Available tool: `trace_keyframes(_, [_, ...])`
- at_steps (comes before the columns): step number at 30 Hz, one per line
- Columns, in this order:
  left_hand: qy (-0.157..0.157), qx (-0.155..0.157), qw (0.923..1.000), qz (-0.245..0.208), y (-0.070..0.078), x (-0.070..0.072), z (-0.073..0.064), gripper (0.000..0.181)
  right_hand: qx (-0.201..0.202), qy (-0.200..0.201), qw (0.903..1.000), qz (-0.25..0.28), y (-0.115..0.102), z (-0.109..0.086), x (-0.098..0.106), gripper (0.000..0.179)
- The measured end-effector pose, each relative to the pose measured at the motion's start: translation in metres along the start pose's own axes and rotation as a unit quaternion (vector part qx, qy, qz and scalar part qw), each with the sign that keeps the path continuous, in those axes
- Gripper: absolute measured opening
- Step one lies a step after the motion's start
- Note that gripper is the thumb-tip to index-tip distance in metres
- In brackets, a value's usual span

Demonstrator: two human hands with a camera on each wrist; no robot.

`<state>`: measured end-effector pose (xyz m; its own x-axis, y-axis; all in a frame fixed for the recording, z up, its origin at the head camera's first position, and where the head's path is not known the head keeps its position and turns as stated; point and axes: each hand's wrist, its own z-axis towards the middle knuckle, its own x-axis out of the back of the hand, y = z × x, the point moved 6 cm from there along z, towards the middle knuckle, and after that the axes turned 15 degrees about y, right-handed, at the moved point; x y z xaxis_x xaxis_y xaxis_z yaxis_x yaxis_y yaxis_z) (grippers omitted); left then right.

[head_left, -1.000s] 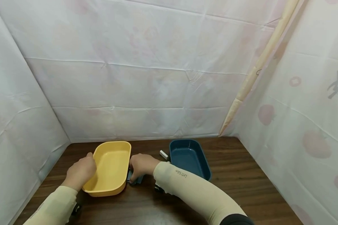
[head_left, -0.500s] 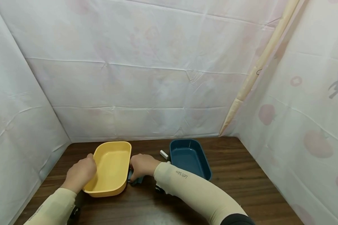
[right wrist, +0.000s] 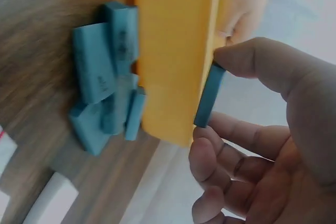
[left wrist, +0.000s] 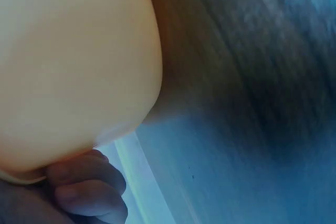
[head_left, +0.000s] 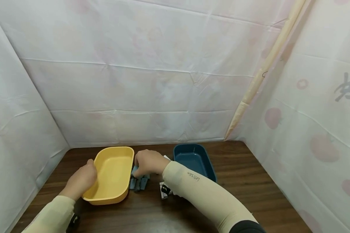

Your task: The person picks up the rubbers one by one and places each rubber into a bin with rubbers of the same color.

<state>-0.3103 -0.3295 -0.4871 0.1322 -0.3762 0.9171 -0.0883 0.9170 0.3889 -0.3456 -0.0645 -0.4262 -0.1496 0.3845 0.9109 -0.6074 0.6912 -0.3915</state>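
My left hand (head_left: 81, 179) grips the left rim of a yellow plastic bin (head_left: 114, 168). In the left wrist view its curled fingers (left wrist: 89, 198) lie at the bin's edge. Between thumb and fingertips, my right hand (head_left: 150, 161) pinches a small blue-green rectangular block (right wrist: 210, 95) by its ends. The hand is just right of the bin, above a loose pile of several similar blocks (right wrist: 97, 66), some with dark print. That pile lies on the table against the bin's outer right side. The visible part of the bin's inside holds nothing.
A dark blue bin (head_left: 193, 160) stands to the right, partly covered by my right forearm. White blocks (right wrist: 52, 200) lie on the wooden table (head_left: 250, 187) between the bins, some half hidden by the right wrist. Pale sheets (head_left: 151, 97) wall the table at the back and sides.
My right hand has risen slightly from the pile with a blue-green block, so more of the pile and the white blocks shows. The left hand stays on the yellow bin.
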Motion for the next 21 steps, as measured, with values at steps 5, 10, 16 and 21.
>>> trace_keyframes(5, [0.011, 0.009, 0.9999, -0.007, -0.002, 0.003, -0.003, 0.045, 0.025, 0.021, 0.9993, -0.019, -0.017, 0.007, 0.0, 0.024])
trace_keyframes(10, [0.017, 0.016, 0.9997, -0.004, -0.003, 0.002, -0.002, 0.042, 0.1, 0.028, 0.9911, -0.082, -0.042, 0.014, -0.022, 0.032])
trace_keyframes(16, [0.039, 0.016, 0.9991, -0.001, -0.005, 0.007, 0.001, 0.046, 0.172, 0.027, 0.9734, -0.149, -0.071, 0.017, -0.054, 0.017])
trace_keyframes(21, [0.031, 0.012, 0.9994, -0.014, -0.007, 0.006, 0.001, 0.048, 0.181, 0.025, 0.9649, -0.189, -0.081, 0.023, -0.072, 0.033])
